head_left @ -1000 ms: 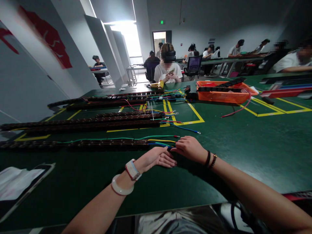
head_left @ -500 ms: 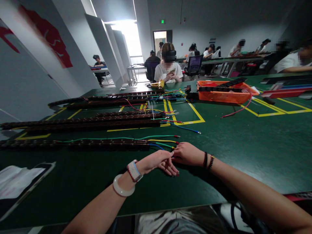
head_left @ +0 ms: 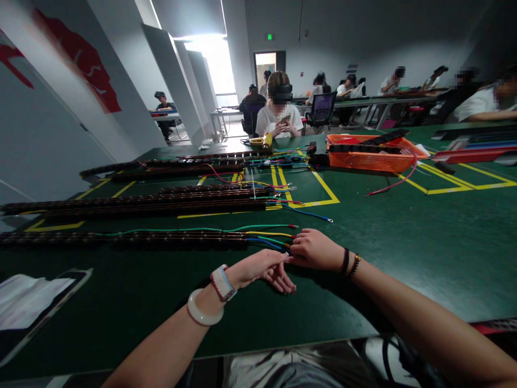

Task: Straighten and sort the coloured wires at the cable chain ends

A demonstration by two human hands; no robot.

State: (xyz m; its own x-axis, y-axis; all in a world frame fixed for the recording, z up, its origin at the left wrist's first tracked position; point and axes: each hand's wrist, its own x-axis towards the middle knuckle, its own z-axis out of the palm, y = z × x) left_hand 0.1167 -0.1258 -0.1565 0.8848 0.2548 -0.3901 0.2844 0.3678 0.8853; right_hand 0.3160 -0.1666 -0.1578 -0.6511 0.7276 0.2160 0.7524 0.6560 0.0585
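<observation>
In the head view, my right hand (head_left: 317,250) is closed, its fingertips bent down at the free ends of a wire bundle. A blue wire (head_left: 264,243) runs to these fingertips, which pinch its end; the tip is hidden. A yellow wire (head_left: 269,234) with a red sleeve and a green wire (head_left: 270,240) end close beside them. My left hand (head_left: 264,268) rests just below, thumb and index finger pressed together against the right fingertips, the other fingers loosely bent over the table. What sits in that pinch is hidden. The wires come out of a long dark strip (head_left: 181,240).
More dark strips (head_left: 141,205) with coloured wire ends lie beyond on the green table (head_left: 404,231). An orange basket (head_left: 367,161) stands farther back right. White paper (head_left: 32,302) lies at left. A person (head_left: 278,118) sits across the table; several others sit behind.
My right hand has shifted slightly up and to the right, turning a little. More of the blue wire now shows between the hands. My left hand has hardly moved.
</observation>
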